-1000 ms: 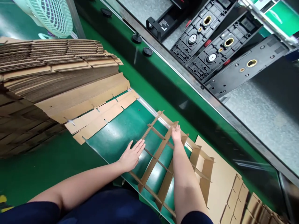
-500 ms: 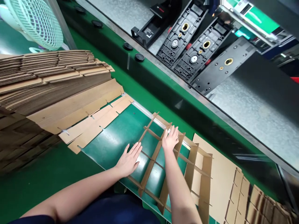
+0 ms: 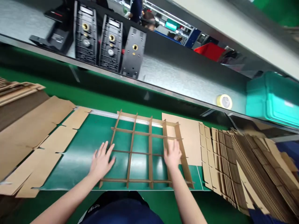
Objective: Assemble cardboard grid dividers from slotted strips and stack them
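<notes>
Right hand (image 3: 173,155) has shifted to the right end of the cardboard divider grid (image 3: 150,165) on the green tabletop (image 3: 77,155); left hand (image 3: 101,160) flanks its left, both with fingers loosely spread, I judge for steadying

At six o'clock, plain brown across the cardboard grid (image 3: 150,155), deep green on the tabletop (image 3: 76,161) beneath. Between eight and nine, paler tan on the slotted strips (image 3: 58,140); at four, brown striped with darker edge lines on the stacked cardboard (image 3: 225,165). At eleven, black on the panels (image 3: 106,53), gold on their rings (image 3: 112,38). At one, mottled silver-grey along the shelf (image 3: 170,71); at three, pale yellow round the tape roll (image 3: 219,101), turquoise on the crate (image 3: 275,96).
</notes>
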Demonstrator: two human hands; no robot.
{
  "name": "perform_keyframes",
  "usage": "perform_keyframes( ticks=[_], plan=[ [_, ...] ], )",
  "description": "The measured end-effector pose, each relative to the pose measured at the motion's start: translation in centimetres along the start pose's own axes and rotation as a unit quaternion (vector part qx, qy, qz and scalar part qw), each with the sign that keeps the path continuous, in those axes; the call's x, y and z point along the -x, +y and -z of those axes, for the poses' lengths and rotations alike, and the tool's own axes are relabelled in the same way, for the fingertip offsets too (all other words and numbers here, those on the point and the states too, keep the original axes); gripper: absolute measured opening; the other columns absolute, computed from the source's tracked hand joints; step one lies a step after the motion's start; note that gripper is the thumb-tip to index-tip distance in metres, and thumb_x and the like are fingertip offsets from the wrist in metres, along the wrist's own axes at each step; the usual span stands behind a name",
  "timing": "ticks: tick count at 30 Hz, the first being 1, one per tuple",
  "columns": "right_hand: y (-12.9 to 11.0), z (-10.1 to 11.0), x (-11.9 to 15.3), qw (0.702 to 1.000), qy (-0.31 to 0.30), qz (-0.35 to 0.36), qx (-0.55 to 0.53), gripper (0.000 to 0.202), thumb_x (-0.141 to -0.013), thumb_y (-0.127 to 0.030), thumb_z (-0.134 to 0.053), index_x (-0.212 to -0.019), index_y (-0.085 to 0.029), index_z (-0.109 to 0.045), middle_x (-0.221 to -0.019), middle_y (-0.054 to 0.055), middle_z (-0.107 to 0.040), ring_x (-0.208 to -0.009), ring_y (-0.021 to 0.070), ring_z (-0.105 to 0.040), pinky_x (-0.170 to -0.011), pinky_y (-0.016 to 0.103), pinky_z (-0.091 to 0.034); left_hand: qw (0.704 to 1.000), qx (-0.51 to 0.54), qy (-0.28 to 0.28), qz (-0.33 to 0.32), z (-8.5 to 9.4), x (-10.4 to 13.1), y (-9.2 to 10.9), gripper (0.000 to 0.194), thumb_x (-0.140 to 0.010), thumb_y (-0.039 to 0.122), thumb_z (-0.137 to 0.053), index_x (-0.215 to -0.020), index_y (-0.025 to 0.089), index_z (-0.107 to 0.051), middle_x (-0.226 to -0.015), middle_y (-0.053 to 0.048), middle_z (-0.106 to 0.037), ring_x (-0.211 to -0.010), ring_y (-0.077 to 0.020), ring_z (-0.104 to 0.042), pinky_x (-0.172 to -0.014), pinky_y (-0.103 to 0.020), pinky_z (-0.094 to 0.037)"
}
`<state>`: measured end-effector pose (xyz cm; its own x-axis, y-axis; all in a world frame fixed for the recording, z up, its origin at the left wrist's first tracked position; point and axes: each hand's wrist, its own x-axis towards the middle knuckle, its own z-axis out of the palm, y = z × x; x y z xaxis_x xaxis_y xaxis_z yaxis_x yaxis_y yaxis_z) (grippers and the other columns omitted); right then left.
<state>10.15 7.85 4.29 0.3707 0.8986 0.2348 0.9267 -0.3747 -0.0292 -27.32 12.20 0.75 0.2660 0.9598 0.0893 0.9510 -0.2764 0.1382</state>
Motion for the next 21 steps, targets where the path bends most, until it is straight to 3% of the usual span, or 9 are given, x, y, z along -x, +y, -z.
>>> perform_keyframes(
  ticks=[2, 3, 6, 9, 11, 17, 21],
  plan=[
    [7.4, 0.1, 1.5, 0.992, -0.085, -0.085, 0.050, 0.055, -0.087, -0.025, -0.051, -0.141, -0.027, -0.045, -0.157, 0.014, -0.018, -0.143, 0.0345, -0.019, -0.102, 0.054, -0.033, 0.998, -0.016, -0.065, 0.019, 0.6, -1.5, -0.2, 0.047, -0.088, 0.029, -0.042, -0.132, 0.021, -0.053, -0.138, -0.015, -0.051, -0.132, -0.0300, -0.040, -0.105, -0.051, -0.031],
    [10.5, -0.2, 1.8, 0.985, -0.133, -0.092, 0.055, 0.056, -0.085, -0.024, -0.053, -0.140, -0.027, -0.046, -0.157, 0.014, -0.018, -0.142, 0.0348, -0.022, -0.100, 0.053, -0.035, 0.994, -0.022, -0.102, 0.024, 0.8, -2.3, -0.3, 0.042, -0.087, 0.027, -0.042, -0.126, 0.021, -0.057, -0.129, -0.013, -0.059, -0.125, -0.0289, -0.047, -0.102, -0.050, -0.034],
    [15.8, -1.9, 1.1, 0.974, -0.224, -0.039, -0.002, 0.050, -0.084, -0.023, -0.056, -0.133, -0.024, -0.054, -0.154, 0.013, -0.027, -0.136, 0.0291, -0.035, -0.101, 0.043, -0.038, 0.984, -0.030, -0.176, 0.026, 0.9, -4.2, -0.5, 0.032, -0.087, 0.021, -0.040, -0.107, 0.019, -0.065, -0.111, -0.012, -0.066, -0.108, -0.0274, -0.059, -0.092, -0.043, -0.042],
    [16.6, -3.7, -0.8, 0.968, -0.242, 0.003, -0.070, 0.032, -0.085, -0.023, -0.057, -0.114, -0.016, -0.067, -0.127, 0.014, -0.059, -0.117, 0.0230, -0.055, -0.097, 0.031, -0.042, 0.982, -0.037, -0.183, 0.013, 1.1, -4.8, -0.4, 0.030, -0.085, 0.017, -0.040, -0.097, 0.018, -0.067, -0.104, -0.013, -0.068, -0.102, -0.0275, -0.063, -0.084, -0.038, -0.047],
    [16.4, -4.1, -1.7, 0.968, -0.235, 0.009, -0.092, 0.024, -0.084, -0.025, -0.058, -0.101, -0.014, -0.072, -0.105, 0.011, -0.068, -0.103, 0.0221, -0.062, -0.091, 0.029, -0.044, 0.984, -0.045, -0.171, 0.012, 1.5, -4.5, -0.2, 0.030, -0.084, 0.016, -0.040, -0.095, 0.018, -0.068, -0.101, -0.013, -0.069, -0.099, -0.0271, -0.065, -0.082, -0.035, -0.049],
    [17.3, -2.2, -3.0, 0.973, -0.193, 0.047, -0.121, 0.023, -0.086, -0.030, -0.055, -0.093, -0.017, -0.072, -0.097, 0.008, -0.070, -0.095, 0.0218, -0.064, -0.085, 0.029, -0.046, 0.992, -0.060, -0.104, 0.028, 4.5, -2.1, 0.4, 0.039, -0.087, 0.015, -0.034, -0.106, 0.019, -0.068, -0.108, -0.012, -0.069, -0.110, -0.0265, -0.061, -0.092, -0.036, -0.049],
    [16.5, -0.6, -4.6, 0.968, -0.159, 0.133, -0.143, 0.028, -0.084, -0.032, -0.049, -0.086, -0.019, -0.073, -0.092, 0.009, -0.071, -0.092, 0.0241, -0.065, -0.084, 0.033, -0.049, 0.994, -0.063, -0.051, 0.080, 8.2, 1.7, 0.7, 0.038, -0.084, 0.012, -0.037, -0.101, 0.020, -0.070, -0.101, -0.011, -0.070, -0.106, -0.0265, -0.063, -0.088, -0.035, -0.051]
  ],
)
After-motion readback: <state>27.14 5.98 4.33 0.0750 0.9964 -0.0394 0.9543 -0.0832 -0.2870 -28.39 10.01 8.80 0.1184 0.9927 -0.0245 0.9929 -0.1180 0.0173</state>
